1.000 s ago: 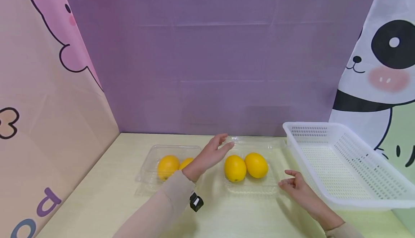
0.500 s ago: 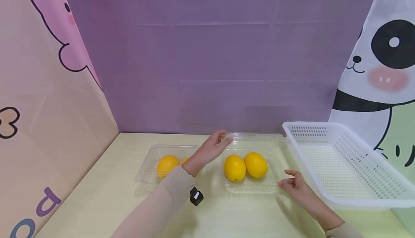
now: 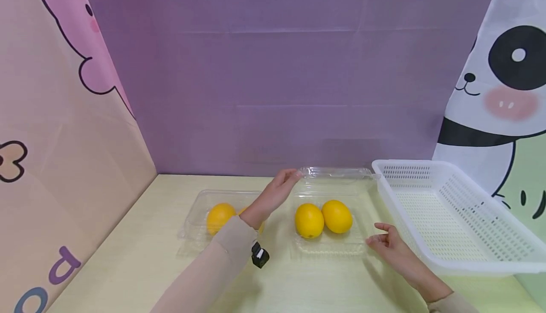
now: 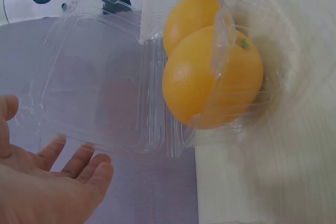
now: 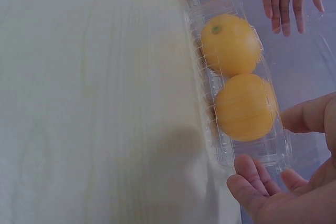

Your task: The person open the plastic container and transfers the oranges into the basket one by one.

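Two yellow-orange oranges (image 3: 309,221) sit in the base of a clear plastic clamshell box (image 3: 330,247) mid-table. Its transparent lid (image 3: 337,174) is raised at the back, tilted up from its hinge. My left hand (image 3: 276,194) is at the lid's left edge. In the left wrist view, the left hand's straight fingers (image 4: 79,161) reach the lid's edge, the thumb apart from them. My right hand (image 3: 394,253) is beside the box's right front corner with fingers loosely bent, holding nothing; whether it touches the box I cannot tell.
Another clear box (image 3: 198,208), its lid down, holds oranges on the left, partly hidden by my left forearm. A white perforated plastic basket (image 3: 426,251) stands at the right, close to the middle box. A purple cloth wall (image 3: 264,80) rises behind the table.
The lid has swung upward at the back, and my left hand has risen slightly with it, its fingers drawing to the lid's edge. My right hand has stayed in place.
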Tool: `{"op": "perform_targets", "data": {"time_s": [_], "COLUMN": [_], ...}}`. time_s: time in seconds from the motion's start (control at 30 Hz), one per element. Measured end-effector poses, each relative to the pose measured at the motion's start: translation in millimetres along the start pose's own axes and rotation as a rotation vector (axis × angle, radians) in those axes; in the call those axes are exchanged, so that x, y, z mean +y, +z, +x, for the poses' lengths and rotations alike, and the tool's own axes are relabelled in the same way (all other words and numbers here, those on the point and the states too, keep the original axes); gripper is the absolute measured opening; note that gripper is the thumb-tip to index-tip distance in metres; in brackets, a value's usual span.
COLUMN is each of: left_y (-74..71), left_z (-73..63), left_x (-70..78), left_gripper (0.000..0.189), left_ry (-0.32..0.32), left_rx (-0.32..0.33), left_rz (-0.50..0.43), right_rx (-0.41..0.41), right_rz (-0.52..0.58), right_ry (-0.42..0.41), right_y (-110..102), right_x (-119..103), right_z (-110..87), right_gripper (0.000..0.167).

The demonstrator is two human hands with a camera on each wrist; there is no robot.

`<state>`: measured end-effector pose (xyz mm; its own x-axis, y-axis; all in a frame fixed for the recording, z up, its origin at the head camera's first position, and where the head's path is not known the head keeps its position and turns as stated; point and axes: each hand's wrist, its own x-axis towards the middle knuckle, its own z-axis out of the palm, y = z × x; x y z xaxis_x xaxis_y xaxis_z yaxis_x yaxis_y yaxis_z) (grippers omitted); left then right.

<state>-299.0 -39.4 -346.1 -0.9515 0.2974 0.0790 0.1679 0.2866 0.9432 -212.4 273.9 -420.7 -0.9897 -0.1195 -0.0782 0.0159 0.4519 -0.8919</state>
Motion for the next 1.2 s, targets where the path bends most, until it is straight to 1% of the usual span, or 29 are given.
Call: {"op": "perform_targets", "data": {"time_s": [0.3, 0.53, 0.7, 0.8, 0.97, 1.2], "left_y": [-1.4, -4.5, -5.7, -6.0, -6.8, -8.0], "left_z": [4.0, 9.3, 13.5, 15.7, 19.9, 22.9], "left_x": [0.6, -1.7, -3.3, -4.5, -7.2, -10.5], "left_gripper": [0.067, 0.068, 0.069, 0.067, 0.063, 0.063], "left_ry": [-0.047, -0.023, -0.033, -0.029, -0.025, -0.028], "left_rx": [0.003, 0.009, 0.014, 0.013, 0.008, -0.011], "left_rz": [-0.011, -0.036, -0.036, -0.042, -0.092, -0.142], "right_rx": [-0.001, 0.001, 0.021, 0.027, 0.02, 0.031], "right_rz": [0.004, 0.008, 0.0, -0.001, 0.004, -0.004], "right_ry": [0.0, 0.0, 0.006, 0.007, 0.003, 0.008], "right_y": [0, 0, 1, 1, 1, 2], "right_x": [0, -1, 0, -1, -1, 0], "right_z": [0.7, 0.5, 0.7, 0.2, -0.3, -0.1], "right_gripper": [0.065, 0.065, 0.064, 0.064, 0.064, 0.062]}}
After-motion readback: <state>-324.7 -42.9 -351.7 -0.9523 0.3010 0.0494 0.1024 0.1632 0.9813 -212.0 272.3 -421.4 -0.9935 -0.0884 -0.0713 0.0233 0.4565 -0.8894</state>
